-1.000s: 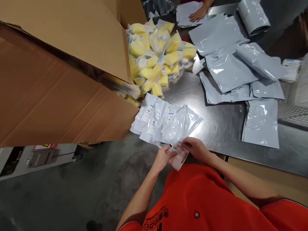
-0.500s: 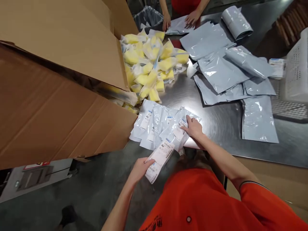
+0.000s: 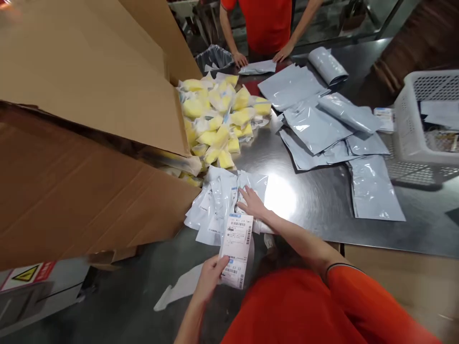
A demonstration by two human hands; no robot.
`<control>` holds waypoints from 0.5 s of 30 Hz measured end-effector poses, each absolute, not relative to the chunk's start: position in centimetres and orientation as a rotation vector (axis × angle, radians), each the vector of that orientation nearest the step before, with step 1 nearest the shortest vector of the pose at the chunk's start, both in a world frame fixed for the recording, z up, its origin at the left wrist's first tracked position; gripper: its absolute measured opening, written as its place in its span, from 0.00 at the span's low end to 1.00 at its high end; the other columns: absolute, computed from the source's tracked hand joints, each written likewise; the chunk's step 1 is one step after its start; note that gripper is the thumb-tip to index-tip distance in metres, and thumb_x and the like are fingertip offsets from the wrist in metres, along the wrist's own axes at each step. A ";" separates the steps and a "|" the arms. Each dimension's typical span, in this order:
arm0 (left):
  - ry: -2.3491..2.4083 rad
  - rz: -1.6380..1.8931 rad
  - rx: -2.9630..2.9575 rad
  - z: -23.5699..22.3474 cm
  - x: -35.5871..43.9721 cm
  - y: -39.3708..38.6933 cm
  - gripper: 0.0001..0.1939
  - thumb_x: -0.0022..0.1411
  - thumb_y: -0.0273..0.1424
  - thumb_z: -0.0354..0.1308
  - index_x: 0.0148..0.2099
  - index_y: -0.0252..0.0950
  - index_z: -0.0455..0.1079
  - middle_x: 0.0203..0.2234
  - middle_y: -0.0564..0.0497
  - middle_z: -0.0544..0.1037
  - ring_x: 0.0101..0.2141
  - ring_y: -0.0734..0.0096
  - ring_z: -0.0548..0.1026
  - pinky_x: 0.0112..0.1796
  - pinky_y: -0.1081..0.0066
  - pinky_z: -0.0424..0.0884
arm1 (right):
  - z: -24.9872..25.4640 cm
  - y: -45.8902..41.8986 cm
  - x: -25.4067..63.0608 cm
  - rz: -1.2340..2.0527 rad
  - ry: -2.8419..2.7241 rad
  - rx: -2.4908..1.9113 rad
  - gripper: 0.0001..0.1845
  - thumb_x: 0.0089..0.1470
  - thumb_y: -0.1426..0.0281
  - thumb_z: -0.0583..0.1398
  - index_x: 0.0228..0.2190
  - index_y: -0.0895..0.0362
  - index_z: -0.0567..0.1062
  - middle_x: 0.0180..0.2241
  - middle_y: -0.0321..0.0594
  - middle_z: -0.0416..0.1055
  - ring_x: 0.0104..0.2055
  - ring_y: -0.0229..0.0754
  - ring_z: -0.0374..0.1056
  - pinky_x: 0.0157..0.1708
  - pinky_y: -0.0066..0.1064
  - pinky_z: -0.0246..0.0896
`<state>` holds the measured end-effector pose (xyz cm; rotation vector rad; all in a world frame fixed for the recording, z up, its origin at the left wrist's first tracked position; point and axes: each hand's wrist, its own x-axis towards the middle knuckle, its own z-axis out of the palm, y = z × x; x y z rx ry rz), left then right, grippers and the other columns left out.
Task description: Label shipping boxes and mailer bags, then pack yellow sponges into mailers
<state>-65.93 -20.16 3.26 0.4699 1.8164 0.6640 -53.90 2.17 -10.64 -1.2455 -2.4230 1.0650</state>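
My left hand [image 3: 211,279] grips a white barcode shipping label [image 3: 236,251] by its lower edge, holding it just off the table's near edge. My right hand [image 3: 251,202] lies flat, fingers apart, on a loose pile of clear plastic packets [image 3: 215,208] with white printed labels. Just beyond that pile sits a heap of yellow items in clear bags [image 3: 218,114]. A large open cardboard box [image 3: 89,143] hides the heap's left side.
Grey poly mailers [image 3: 315,124] lie spread across the steel table [image 3: 315,191]. A white plastic basket [image 3: 425,119] stands at the right. Across the table, a co-worker in a red shirt [image 3: 265,24] has both hands on a grey mailer. A black-lined bin [image 3: 213,57] stands behind the box.
A second ago both hands held the label together. My right hand has let go and now rests on the packets, while my left hand has drawn the label toward me. The view has tilted upward.
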 end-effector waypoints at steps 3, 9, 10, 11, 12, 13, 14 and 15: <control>1.796 0.738 0.430 2.0 -65.0 -20.0 0.30 0.43 0.57 0.66 0.28 0.31 0.75 0.20 0.51 0.74 0.23 0.71 0.68 0.25 0.74 0.62 | -8.6 9.2 -47.3 0.651 -2.336 -1.430 0.38 0.62 0.56 0.53 0.66 0.59 0.53 0.69 0.53 0.41 0.71 0.60 0.35 0.65 0.55 0.37; 1.728 0.882 0.322 -0.3 -61.3 -19.1 0.30 0.41 0.56 0.68 0.30 0.30 0.76 0.22 0.49 0.77 0.24 0.68 0.71 0.28 0.71 0.66 | -8.4 14.4 -34.6 0.670 -2.369 -1.923 0.20 0.56 0.76 0.53 0.50 0.70 0.67 0.47 0.67 0.69 0.50 0.58 0.67 0.47 0.44 0.61; 1.721 0.897 0.316 -0.6 -60.9 -19.0 0.30 0.41 0.56 0.67 0.31 0.30 0.76 0.23 0.49 0.77 0.25 0.68 0.71 0.28 0.71 0.67 | -8.5 13.1 -34.0 0.776 -2.384 -1.901 0.17 0.57 0.76 0.52 0.47 0.67 0.69 0.42 0.62 0.71 0.45 0.54 0.70 0.44 0.40 0.62; 1.720 0.902 0.315 -0.8 -60.5 -19.0 0.30 0.42 0.56 0.67 0.30 0.30 0.76 0.23 0.49 0.77 0.25 0.69 0.71 0.28 0.71 0.66 | -8.6 11.3 -33.8 0.873 -2.390 -1.849 0.15 0.57 0.75 0.51 0.45 0.64 0.70 0.39 0.57 0.73 0.41 0.50 0.71 0.41 0.37 0.63; 1.725 0.897 0.321 -0.9 -60.2 -19.0 0.30 0.42 0.56 0.67 0.29 0.31 0.75 0.22 0.49 0.76 0.24 0.69 0.70 0.28 0.71 0.66 | -8.6 9.1 -34.0 0.974 -2.374 -1.782 0.15 0.58 0.73 0.51 0.45 0.62 0.70 0.36 0.51 0.74 0.38 0.47 0.71 0.38 0.34 0.64; 1.735 0.887 0.334 -1.1 -59.9 -19.1 0.30 0.42 0.56 0.66 0.28 0.31 0.75 0.21 0.50 0.75 0.24 0.70 0.69 0.27 0.72 0.65 | -8.3 6.6 -34.5 1.097 -2.333 -1.714 0.15 0.59 0.71 0.51 0.46 0.59 0.70 0.33 0.46 0.74 0.35 0.45 0.71 0.36 0.32 0.65; 1.747 0.870 0.353 -1.1 -59.7 -19.2 0.29 0.42 0.56 0.65 0.28 0.31 0.74 0.21 0.50 0.75 0.24 0.71 0.69 0.27 0.72 0.64 | -8.0 4.2 -35.4 1.249 -2.270 -1.647 0.16 0.59 0.70 0.51 0.47 0.56 0.69 0.30 0.42 0.74 0.32 0.43 0.71 0.34 0.31 0.65; 1.763 0.849 0.372 -1.2 -59.5 -19.3 0.29 0.43 0.57 0.65 0.27 0.32 0.73 0.20 0.51 0.74 0.23 0.71 0.68 0.26 0.72 0.63 | -7.5 2.0 -36.4 1.428 -2.178 -1.573 0.17 0.59 0.69 0.50 0.49 0.55 0.69 0.28 0.39 0.74 0.30 0.42 0.71 0.32 0.31 0.66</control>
